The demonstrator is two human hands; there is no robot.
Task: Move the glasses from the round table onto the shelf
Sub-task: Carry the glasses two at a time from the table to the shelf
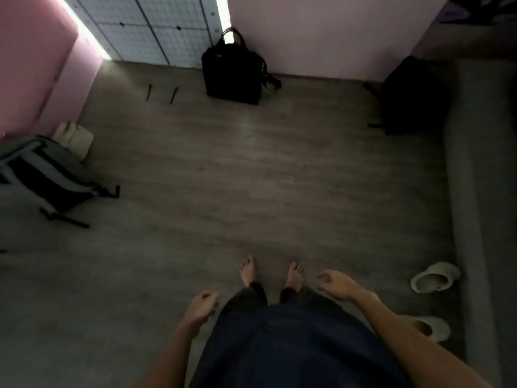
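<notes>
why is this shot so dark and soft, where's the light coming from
Head view: dim room, the only bright light a glaring strip along the far wall, washing out there; black bag loses detail in shadow; both hands, left and right, slightly motion-blurred; wide-angle lens bends the edges.

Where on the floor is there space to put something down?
The widest bare floor lies in the middle, between the black bag by the far wall, the grey backpack on the left and the feet. It is crowded along the right edge, where two slippers lie. Both hands, left hand and right hand, are empty.
</notes>
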